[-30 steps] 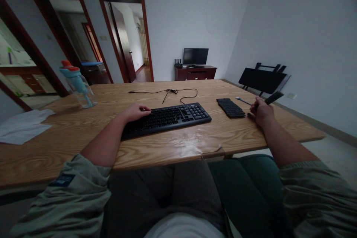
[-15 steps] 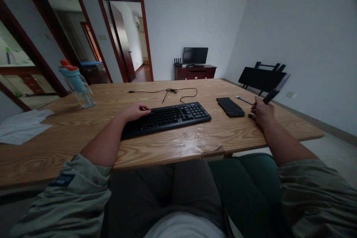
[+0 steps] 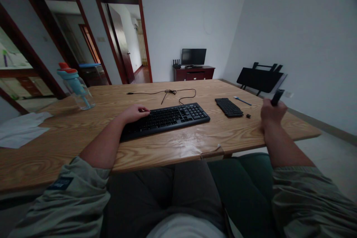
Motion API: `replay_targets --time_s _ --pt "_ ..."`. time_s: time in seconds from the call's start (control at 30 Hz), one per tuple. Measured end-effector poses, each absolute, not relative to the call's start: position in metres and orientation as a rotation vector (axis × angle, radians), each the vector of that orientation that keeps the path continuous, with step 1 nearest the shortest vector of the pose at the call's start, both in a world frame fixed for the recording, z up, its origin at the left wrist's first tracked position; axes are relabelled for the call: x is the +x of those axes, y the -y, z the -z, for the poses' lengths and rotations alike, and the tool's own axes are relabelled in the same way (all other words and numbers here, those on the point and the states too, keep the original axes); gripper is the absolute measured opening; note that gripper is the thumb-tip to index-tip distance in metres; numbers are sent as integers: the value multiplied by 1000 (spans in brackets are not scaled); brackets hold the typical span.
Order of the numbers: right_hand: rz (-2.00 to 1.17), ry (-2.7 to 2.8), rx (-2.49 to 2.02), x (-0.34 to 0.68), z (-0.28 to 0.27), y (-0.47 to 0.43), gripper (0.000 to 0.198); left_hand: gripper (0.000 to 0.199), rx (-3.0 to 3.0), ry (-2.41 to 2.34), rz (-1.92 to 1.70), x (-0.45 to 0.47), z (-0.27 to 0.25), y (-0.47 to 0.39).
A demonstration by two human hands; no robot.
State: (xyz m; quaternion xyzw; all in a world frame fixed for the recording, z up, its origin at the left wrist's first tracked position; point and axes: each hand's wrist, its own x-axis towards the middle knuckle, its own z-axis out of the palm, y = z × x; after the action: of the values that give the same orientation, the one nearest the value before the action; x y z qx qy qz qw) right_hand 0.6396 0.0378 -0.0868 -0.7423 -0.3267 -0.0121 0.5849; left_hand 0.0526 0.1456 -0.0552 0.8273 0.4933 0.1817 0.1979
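Observation:
A black wired keyboard (image 3: pixel 178 116) lies slightly slanted in front of me on the wooden table. At its left end is my left hand (image 3: pixel 135 113), its fingers curled over the back edge and gripping it. My right hand (image 3: pixel 273 111) is closed in a fist near the table's right side, around a black stick-like handle (image 3: pixel 277 97) that pokes out above it; the rest is hidden by the hand. Between the keyboard and that hand lies a jagged block of black keycaps (image 3: pixel 229 107). Beside it are a small dark piece (image 3: pixel 248 116) and a thin blue-and-white brush (image 3: pixel 243 100).
The keyboard's tied cable (image 3: pixel 170 91) runs along the far side. At the left stand a clear bottle with a blue and red lid (image 3: pixel 79 88) and white tissues (image 3: pixel 25 128). A dark green seat (image 3: pixel 245 178) is below the table's front edge.
My right hand has drawn back and to the right with the black handle, leaving the small dark piece and the brush in full view. My left hand has stayed on the keyboard.

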Motion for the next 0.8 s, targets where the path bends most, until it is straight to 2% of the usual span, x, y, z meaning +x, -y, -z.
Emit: replay_targets --time_s 0.1,0.33,0.8 --pt "353 752 -1844 635 91 -32 17 51 2300 -1397 -508 54 54 -143" --pt "249 870 -2098 636 98 -34 31 53 2312 -1397 -502 53 54 -145" --pt "3 1209 -2340 655 106 -52 27 52 2318 -1409 -479 55 51 -142"
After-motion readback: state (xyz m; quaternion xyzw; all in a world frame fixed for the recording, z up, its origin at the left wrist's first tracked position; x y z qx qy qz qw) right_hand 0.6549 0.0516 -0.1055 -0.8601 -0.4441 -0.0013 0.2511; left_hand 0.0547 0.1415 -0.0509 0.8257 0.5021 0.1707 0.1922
